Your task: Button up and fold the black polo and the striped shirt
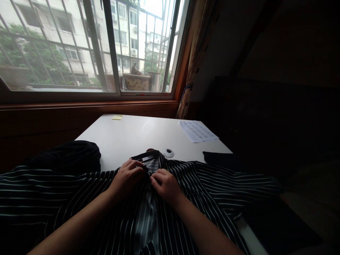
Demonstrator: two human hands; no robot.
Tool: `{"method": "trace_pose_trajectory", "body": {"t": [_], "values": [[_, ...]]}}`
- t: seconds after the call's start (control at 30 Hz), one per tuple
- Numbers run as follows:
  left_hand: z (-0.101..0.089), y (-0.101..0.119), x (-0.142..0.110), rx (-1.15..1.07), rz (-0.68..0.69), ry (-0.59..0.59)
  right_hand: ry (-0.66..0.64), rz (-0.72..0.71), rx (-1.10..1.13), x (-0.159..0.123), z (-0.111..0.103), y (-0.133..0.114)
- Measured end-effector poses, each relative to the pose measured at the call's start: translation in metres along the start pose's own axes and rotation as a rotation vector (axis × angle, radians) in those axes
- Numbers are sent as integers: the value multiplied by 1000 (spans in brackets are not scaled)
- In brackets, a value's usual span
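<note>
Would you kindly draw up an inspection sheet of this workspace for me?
Surface: white table, largely covered in front by clothing.
Garment in hand: striped shirt, sleeves spread to both sides, front partly open.
Clutter: yellow note at the far edge; printed papers far right; round white piece with a dark centre beyond the collar; dark cloth bundle at left.
Hands: left hand and right hand both at the shirt front near the collar; exact grip unclear.
Cables: nothing seen.
Surroundings: window ahead, curtain beside it; right side very dark.
</note>
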State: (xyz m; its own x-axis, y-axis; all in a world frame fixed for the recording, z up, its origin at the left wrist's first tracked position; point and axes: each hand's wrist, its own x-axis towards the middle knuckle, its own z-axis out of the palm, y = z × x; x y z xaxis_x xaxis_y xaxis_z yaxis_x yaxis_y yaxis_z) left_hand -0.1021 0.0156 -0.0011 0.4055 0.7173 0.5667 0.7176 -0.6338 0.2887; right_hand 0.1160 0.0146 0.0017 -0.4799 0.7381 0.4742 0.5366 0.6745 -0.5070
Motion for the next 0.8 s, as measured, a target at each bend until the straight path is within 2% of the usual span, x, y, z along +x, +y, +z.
{"method": "trace_pose_trajectory", "body": {"t": [0.13, 0.23, 0.4, 0.8], "values": [[-3, 1, -4, 87, -33, 125, 58, 80, 62, 0, -2, 1], [-4, 3, -7, 151, 15, 179, 99, 125, 144, -1, -3, 1], [-5, 8, -7, 36, 98, 87, 30, 57, 168, 0, -2, 3], [1, 12, -5, -225, 49, 2, 27, 77, 175, 1, -1, 6]]}}
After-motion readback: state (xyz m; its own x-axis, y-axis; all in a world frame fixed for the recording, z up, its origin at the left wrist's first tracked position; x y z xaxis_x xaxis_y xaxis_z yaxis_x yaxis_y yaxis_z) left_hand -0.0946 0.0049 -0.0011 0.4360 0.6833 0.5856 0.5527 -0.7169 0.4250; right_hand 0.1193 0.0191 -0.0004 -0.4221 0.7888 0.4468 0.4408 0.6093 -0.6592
